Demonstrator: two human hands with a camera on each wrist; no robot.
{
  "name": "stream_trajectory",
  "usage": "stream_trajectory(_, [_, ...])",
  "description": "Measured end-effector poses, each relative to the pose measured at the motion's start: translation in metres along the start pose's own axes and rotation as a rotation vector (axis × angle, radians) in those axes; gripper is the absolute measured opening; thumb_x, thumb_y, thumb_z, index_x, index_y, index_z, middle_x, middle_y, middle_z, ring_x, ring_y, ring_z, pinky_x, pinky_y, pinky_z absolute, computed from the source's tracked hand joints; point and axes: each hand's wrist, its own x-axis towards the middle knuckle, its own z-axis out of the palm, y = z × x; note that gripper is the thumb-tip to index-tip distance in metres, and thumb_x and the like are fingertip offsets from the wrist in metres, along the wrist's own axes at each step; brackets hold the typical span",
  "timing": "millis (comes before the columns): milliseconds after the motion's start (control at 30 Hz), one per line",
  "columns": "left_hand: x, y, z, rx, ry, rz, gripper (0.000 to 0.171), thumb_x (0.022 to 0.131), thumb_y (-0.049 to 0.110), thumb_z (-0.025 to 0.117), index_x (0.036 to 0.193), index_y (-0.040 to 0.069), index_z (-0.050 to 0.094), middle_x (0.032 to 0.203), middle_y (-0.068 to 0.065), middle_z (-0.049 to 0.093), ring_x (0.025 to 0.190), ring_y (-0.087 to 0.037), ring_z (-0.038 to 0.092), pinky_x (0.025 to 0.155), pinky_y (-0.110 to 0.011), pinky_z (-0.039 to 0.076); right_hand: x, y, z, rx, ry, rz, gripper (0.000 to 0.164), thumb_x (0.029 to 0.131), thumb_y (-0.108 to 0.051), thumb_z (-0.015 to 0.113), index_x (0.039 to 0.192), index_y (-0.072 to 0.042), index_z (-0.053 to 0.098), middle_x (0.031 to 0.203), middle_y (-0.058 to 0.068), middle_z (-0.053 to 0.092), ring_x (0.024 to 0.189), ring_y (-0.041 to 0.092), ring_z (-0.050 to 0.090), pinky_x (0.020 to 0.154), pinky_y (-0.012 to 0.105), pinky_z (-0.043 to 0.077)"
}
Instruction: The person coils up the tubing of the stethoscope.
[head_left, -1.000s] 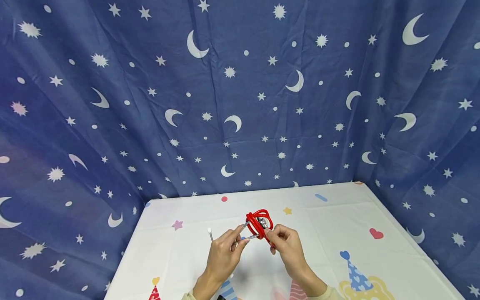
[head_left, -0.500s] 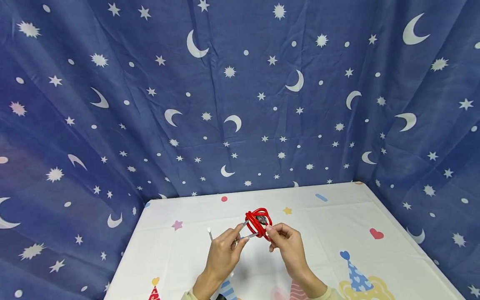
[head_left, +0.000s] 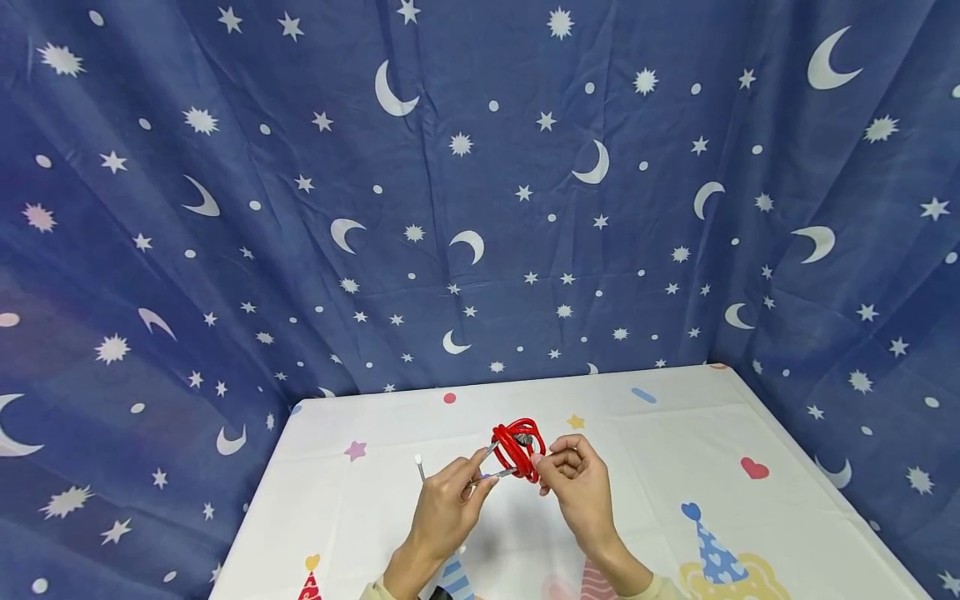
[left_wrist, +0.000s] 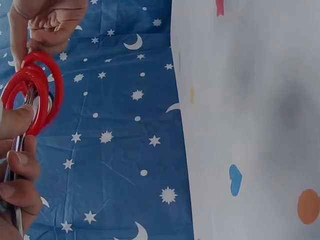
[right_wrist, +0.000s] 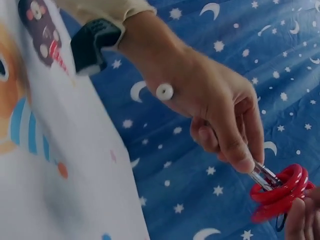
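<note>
A stethoscope with red tubing (head_left: 512, 450) is held up above the table between both hands. Its tubing is wound in loops round the silver ear tubes (left_wrist: 18, 145), and a dark and silver chest piece (head_left: 524, 438) shows inside the loops. My left hand (head_left: 444, 507) grips the ear tubes; one white ear tip (head_left: 418, 459) sticks out past its knuckles, another (head_left: 461, 549) lies below the hand. My right hand (head_left: 583, 492) pinches the near right side of the red loops with thumb and finger. Its other fingers are bent, partly hidden.
Beneath the hands is a table (head_left: 405, 425) with a white printed cloth. A blue curtain (head_left: 480, 208) with moons and stars hangs behind it and along both sides. A dark band (right_wrist: 95, 45) sits on the left wrist.
The chest piece has turned from its bright silver side to a darker one inside the loops. My right fingers have shifted slightly up the coil; the left hand stays nearly still.
</note>
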Motion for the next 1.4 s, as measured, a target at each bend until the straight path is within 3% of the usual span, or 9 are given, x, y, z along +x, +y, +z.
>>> stream_trajectory(133, [-0.002, 0.0, 0.001, -0.045, 0.001, -0.012, 0.039, 0.077, 0.01, 0.082, 0.113, -0.001, 0.071, 0.069, 0.007, 0.058, 0.057, 0.007, 0.037, 0.051, -0.002, 0.028, -0.001, 0.005, 0.001, -0.075, 0.017, -0.084, 0.023, 0.086, -0.003, 0.073, 0.1, 0.001, 0.055, 0.077, 0.005, 0.055, 0.055, 0.007, 0.054, 0.046, 0.024, 0.049])
stream_trajectory(400, [0.002, -0.001, -0.003, -0.079, 0.009, -0.112, 0.036, 0.08, 0.009, 0.08, 0.112, -0.004, 0.07, 0.068, 0.006, 0.057, 0.057, 0.008, 0.036, 0.047, -0.004, 0.03, -0.005, 0.012, -0.002, -0.111, -0.15, -0.132, 0.035, 0.085, -0.004, 0.074, 0.117, -0.003, 0.06, 0.1, 0.012, 0.061, 0.077, 0.009, 0.061, 0.054, 0.026, 0.055])
stream_trajectory(667, [0.004, -0.001, -0.005, -0.104, -0.047, -0.137, 0.037, 0.082, 0.012, 0.079, 0.115, -0.003, 0.069, 0.068, 0.008, 0.057, 0.058, 0.009, 0.037, 0.048, -0.005, 0.033, 0.0, 0.015, -0.003, -0.083, -0.18, -0.231, 0.027, 0.088, 0.0, 0.07, 0.113, 0.002, 0.06, 0.09, 0.02, 0.062, 0.076, 0.006, 0.063, 0.051, 0.027, 0.055])
stream_trajectory(933, [0.004, -0.001, -0.006, -0.068, -0.072, -0.126, 0.036, 0.081, 0.013, 0.08, 0.113, -0.001, 0.071, 0.068, 0.01, 0.056, 0.058, 0.009, 0.036, 0.049, -0.005, 0.032, 0.004, 0.016, -0.007, -0.056, -0.242, -0.098, 0.026, 0.09, -0.001, 0.068, 0.111, 0.006, 0.054, 0.091, 0.021, 0.059, 0.073, 0.005, 0.06, 0.053, 0.026, 0.054])
stream_trajectory(1133, [0.003, -0.003, -0.004, -0.063, -0.119, -0.126, 0.036, 0.08, 0.014, 0.08, 0.113, 0.001, 0.071, 0.069, 0.011, 0.058, 0.058, 0.007, 0.04, 0.05, -0.004, 0.032, 0.01, 0.016, -0.009, -0.118, -0.188, -0.04, 0.02, 0.093, -0.013, 0.067, 0.105, 0.001, 0.059, 0.092, 0.012, 0.061, 0.076, 0.009, 0.062, 0.056, 0.028, 0.055])
stream_trajectory(1400, [0.007, -0.005, 0.0, 0.006, -0.17, -0.198, 0.033, 0.08, 0.019, 0.081, 0.11, 0.007, 0.074, 0.069, 0.012, 0.056, 0.06, -0.002, 0.048, 0.054, -0.011, 0.036, 0.016, 0.019, -0.011, -0.097, -0.162, 0.013, 0.02, 0.091, -0.015, 0.071, 0.099, 0.002, 0.063, 0.092, 0.019, 0.065, 0.075, 0.012, 0.068, 0.067, 0.03, 0.059])
